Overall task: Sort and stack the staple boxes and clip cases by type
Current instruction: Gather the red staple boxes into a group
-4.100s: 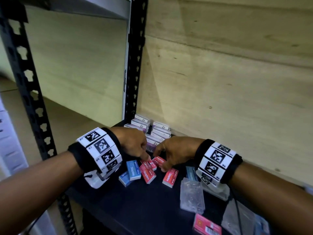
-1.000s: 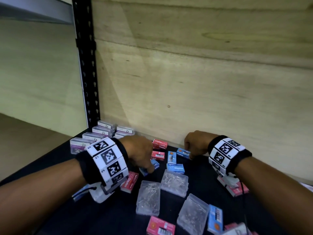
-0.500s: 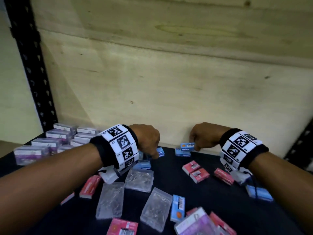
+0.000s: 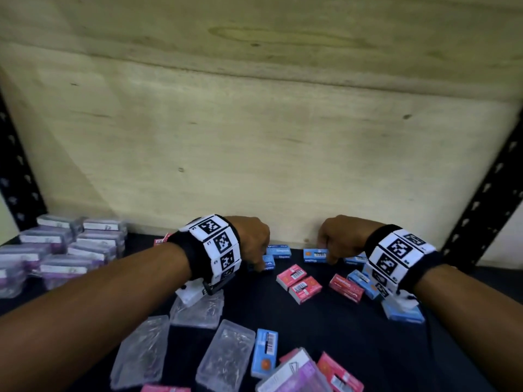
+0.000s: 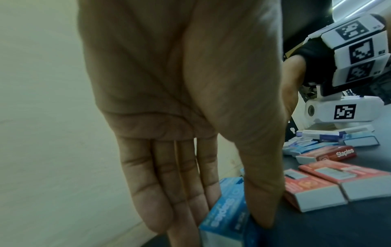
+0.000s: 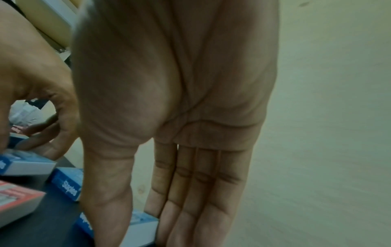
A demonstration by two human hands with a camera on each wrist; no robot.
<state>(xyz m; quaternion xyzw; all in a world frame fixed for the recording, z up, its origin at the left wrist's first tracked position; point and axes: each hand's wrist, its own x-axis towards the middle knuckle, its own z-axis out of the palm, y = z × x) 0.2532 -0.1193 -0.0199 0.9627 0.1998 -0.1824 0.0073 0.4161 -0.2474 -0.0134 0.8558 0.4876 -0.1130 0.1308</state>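
At the far left of the dark shelf point(image 4: 368, 343), purple clip cases point(image 4: 73, 250) sit in stacked rows against the plywood back panel point(image 4: 254, 154), well apart from both hands. Nearer the camera, several clear plastic clip cases point(image 4: 226, 355) lie flat under and just right of the left forearm. The left hand point(image 4: 252, 239) reaches down near the back panel, and the left wrist view shows its straight fingers point(image 5: 169, 192) on one side and its thumb on the other side of a blue staple box point(image 5: 230, 222), pinching it where it rests on the shelf. Another blue staple box point(image 4: 278, 251) lies just beyond that hand, between the two hands. In front of the gap between the hands, two red staple boxes point(image 4: 298, 282) lie side by side, touching, and a third red box point(image 4: 346, 287) sits just right of them. The right hand point(image 4: 336, 239) comes down on a blue barcode-up staple box point(image 4: 315, 255) close to the back panel; the right wrist view shows the thumb before and the straight fingers point(image 6: 201, 200) behind this box point(image 6: 139, 229), gripping it between them. More blue boxes point(image 4: 365, 282) lie scattered beneath the right wrist, and a mix of blue, red and purple boxes sits at the near edge.
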